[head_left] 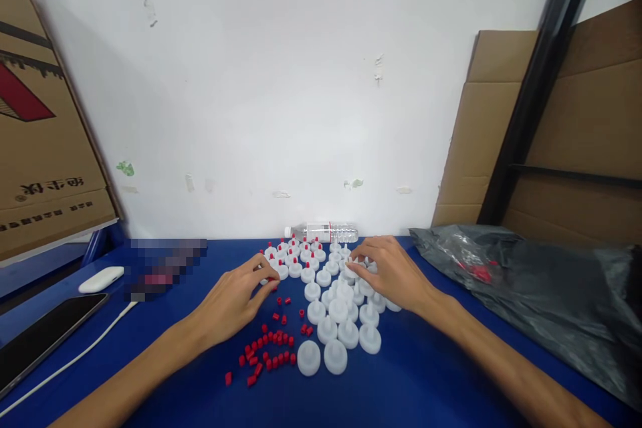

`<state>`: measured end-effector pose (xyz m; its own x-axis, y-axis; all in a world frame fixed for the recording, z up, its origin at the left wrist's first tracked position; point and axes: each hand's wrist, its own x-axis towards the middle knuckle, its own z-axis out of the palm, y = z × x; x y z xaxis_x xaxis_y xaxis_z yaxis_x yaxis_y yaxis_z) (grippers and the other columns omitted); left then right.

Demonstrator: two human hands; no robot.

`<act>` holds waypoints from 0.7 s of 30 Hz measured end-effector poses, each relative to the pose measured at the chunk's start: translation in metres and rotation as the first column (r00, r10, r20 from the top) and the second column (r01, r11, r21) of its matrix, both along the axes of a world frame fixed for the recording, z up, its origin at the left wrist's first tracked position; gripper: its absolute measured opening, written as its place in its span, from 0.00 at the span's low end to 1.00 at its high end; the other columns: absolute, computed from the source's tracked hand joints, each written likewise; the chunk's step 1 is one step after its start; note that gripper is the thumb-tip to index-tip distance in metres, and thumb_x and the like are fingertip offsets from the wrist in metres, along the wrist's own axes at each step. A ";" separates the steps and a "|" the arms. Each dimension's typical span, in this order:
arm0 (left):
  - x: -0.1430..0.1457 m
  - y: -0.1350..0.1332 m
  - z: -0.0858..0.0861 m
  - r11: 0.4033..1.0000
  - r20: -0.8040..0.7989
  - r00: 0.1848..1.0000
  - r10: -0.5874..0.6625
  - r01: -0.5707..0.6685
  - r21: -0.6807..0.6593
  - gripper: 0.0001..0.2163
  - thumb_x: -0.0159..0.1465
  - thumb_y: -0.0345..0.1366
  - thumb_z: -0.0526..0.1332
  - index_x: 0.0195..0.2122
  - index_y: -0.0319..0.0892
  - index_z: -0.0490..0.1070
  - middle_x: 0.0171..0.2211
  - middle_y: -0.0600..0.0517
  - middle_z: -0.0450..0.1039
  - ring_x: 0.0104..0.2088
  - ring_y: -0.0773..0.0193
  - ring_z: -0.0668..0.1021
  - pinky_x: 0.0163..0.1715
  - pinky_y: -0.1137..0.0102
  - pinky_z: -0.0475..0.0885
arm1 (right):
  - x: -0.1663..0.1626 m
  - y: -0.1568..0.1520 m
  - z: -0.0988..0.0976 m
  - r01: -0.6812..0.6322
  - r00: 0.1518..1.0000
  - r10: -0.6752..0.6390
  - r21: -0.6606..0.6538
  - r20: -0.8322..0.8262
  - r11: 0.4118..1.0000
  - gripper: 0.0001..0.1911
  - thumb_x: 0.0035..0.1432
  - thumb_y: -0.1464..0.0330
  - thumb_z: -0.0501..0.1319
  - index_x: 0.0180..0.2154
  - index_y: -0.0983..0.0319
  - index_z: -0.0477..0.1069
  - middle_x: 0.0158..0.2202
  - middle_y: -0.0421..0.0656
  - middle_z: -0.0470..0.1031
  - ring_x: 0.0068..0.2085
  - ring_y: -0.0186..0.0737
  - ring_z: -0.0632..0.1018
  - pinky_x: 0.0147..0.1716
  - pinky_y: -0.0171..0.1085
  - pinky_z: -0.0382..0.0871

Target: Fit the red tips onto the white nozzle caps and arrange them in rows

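Several white plastic caps (337, 321) stand in rows on the blue table (401, 388). At the back, several caps fitted with red tips (295, 257) are grouped. Loose small red tips (271, 348) lie scattered at the front left. My left hand (235, 297) rests over the red tips, fingers curled, fingertips pinched by a cap near the capped group. My right hand (388, 271) lies on the white caps, its fingers closed on one white cap (350, 272).
A clear water bottle (324, 232) lies against the white wall. A dark plastic bag (542, 287) covers the right side. Cardboard sheets (576, 140) lean at the right, a carton (40, 147) at the left. A phone (45, 334), white charger (100, 279) and cable lie left.
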<state>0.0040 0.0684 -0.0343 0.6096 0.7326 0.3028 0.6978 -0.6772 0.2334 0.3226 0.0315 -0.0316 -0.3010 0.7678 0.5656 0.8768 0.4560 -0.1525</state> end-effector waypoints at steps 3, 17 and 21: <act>-0.001 0.001 -0.001 1.000 -0.008 1.000 -0.003 0.003 0.007 0.15 0.75 0.41 0.48 0.46 0.48 0.75 0.47 0.51 0.73 0.40 0.61 0.79 0.39 0.67 0.70 | 0.001 0.001 -0.001 0.004 1.000 -0.004 -0.021 0.020 1.000 0.05 0.65 0.65 0.64 0.37 0.59 0.78 0.33 0.41 0.79 0.38 0.44 0.79 0.46 0.46 0.66; 0.001 -0.001 -0.002 0.999 -0.014 1.000 0.003 -0.003 0.045 0.13 0.72 0.40 0.52 0.47 0.47 0.76 0.45 0.49 0.79 0.42 0.57 0.81 0.42 0.65 0.73 | -0.001 0.000 -0.004 -0.022 0.995 0.027 -0.053 0.095 0.998 0.05 0.64 0.65 0.65 0.38 0.59 0.79 0.35 0.41 0.81 0.37 0.44 0.80 0.46 0.45 0.66; 0.001 -0.001 -0.002 0.998 -0.003 1.000 -0.010 0.010 0.064 0.12 0.71 0.39 0.54 0.46 0.47 0.76 0.43 0.49 0.80 0.42 0.57 0.81 0.41 0.66 0.74 | -0.001 0.000 -0.004 -0.030 0.995 0.036 -0.061 0.090 0.998 0.06 0.65 0.64 0.64 0.38 0.58 0.79 0.34 0.41 0.81 0.37 0.43 0.80 0.45 0.45 0.66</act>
